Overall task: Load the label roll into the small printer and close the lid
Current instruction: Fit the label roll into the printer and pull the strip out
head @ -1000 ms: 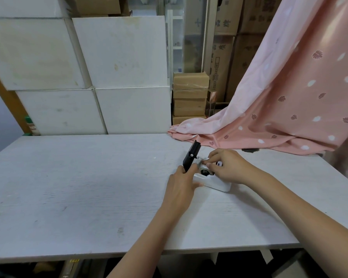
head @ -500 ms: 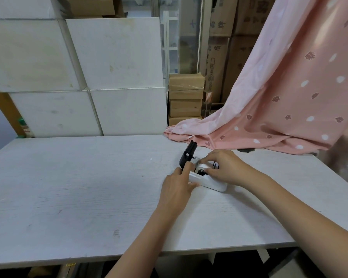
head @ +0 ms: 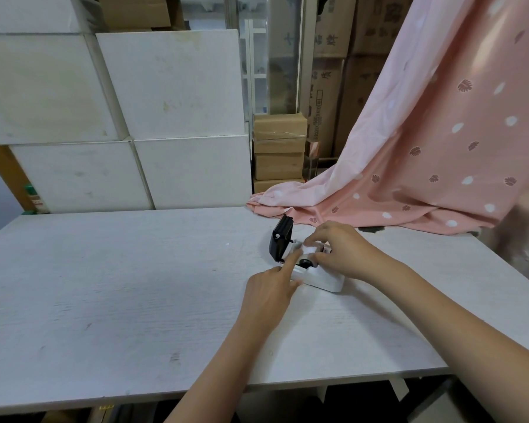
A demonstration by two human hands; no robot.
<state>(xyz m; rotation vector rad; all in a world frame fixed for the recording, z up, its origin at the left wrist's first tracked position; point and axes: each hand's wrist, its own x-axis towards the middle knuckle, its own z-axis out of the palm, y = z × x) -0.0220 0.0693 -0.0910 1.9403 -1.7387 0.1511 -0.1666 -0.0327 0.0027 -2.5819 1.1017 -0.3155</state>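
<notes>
A small white printer [head: 324, 279] lies on the white table [head: 135, 285], right of centre. Its black lid [head: 281, 243] stands open, tilted up at the printer's far left end. The white label roll [head: 309, 251] sits in the open compartment. My right hand [head: 339, 250] covers the compartment from the right, its fingertips pinching the roll. My left hand [head: 269, 296] rests at the printer's near left side, index finger stretched along the body toward the roll and thumb against the casing. The compartment's inside is mostly hidden by my fingers.
A pink patterned cloth [head: 425, 166] drapes onto the table's back right, just behind the printer. Large white boxes [head: 165, 117] stand behind the table at left. Brown cartons [head: 280, 148] are stacked behind the gap. The table's front edge [head: 196, 389] is near me.
My left index finger has stretched forward along the printer toward the roll. My right hand stays over the compartment. The view has shifted slightly.
</notes>
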